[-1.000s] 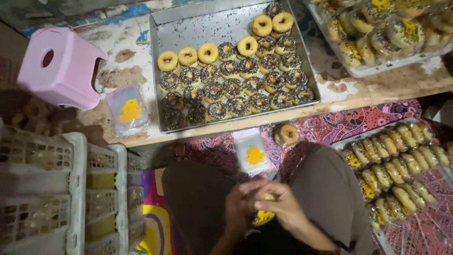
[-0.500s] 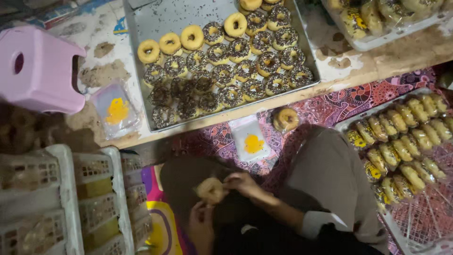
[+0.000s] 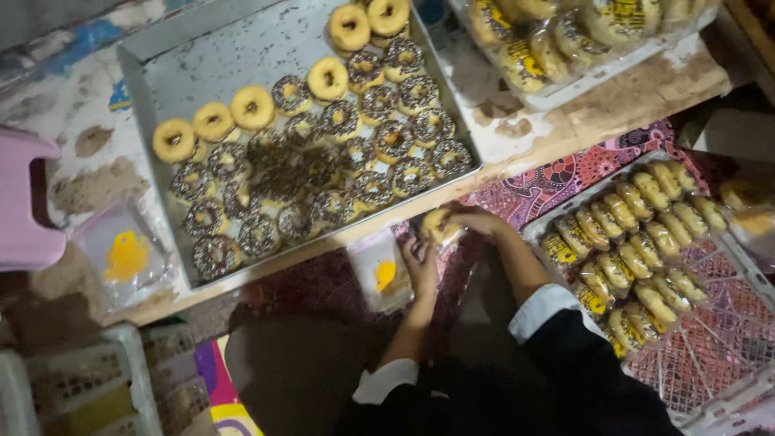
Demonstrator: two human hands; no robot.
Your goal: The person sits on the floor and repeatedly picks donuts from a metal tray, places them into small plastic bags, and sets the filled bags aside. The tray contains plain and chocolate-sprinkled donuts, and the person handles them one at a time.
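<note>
Head view first, working from the left: a pink stool point(image 3: 24, 206) sits at the left edge of the low wooden table point(image 3: 613, 105), and just beside it lies a stack of clear plastic bags with a yellow print point(image 3: 125, 258). Next comes the metal tray point(image 3: 234, 48), bare in its upper left part, with doughnuts crowding its lower right. I count six plain doughnuts point(image 3: 253, 107) along the upper row; the chocolate-sprinkled doughnuts point(image 3: 394, 139) number roughly two dozen, though the dark middle is too murky for me to be sure.

Below the table's front edge, my left hand point(image 3: 421, 270) and right hand point(image 3: 478, 220) meet around one doughnut point(image 3: 436, 226). Both are curled closed on it, the left from underneath, the right over the top; I cannot tell whether a wrapper is already around it. I judge it light, soft and easily squashed, with a topping that would smear, so it is best held at the plain sides with loose fingers. A second stack of bags point(image 3: 381, 273) lies just left of my left hand.

At the right, a plastic crate point(image 3: 710, 355) holds bagged doughnuts point(image 3: 638, 242) in three rows, about two dozen. One more tray of bagged doughnuts point(image 3: 565, 40) stands at the table's far right corner.
</note>
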